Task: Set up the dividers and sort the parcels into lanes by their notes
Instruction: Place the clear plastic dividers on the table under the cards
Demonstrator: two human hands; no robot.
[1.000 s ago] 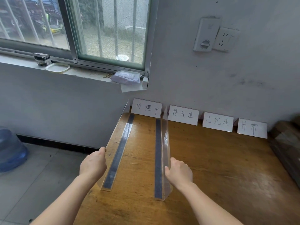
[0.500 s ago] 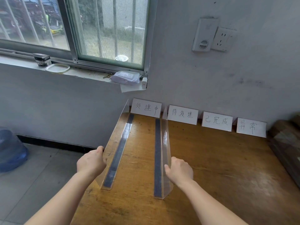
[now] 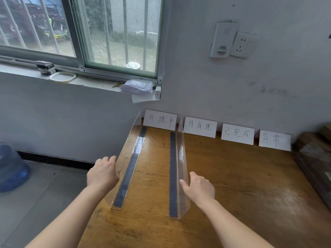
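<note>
Two clear acrylic dividers with dark strips along their bases stand lengthwise on the wooden table [image 3: 241,185]. The left divider [image 3: 129,169] runs along the table's left edge. My left hand [image 3: 103,174] grips its upright wall from the outside. The right divider [image 3: 176,172] points at the gap between the first two white note cards [image 3: 160,119]. My right hand [image 3: 198,190] holds its wall from the right, thumb up and fingertips on the plastic. Brown taped parcels [image 3: 315,154] lie at the table's right edge, partly cut off.
Four handwritten note cards lean against the wall along the table's back edge, the other three [image 3: 200,126], [image 3: 237,133], [image 3: 275,140]. A blue water jug [image 3: 10,167] stands on the floor at left. The windowsill [image 3: 80,83] holds small items, among them a tissue pack [image 3: 137,86].
Almost nothing: both hands stay at the same spots on the two dividers, and the dividers have not visibly shifted.
</note>
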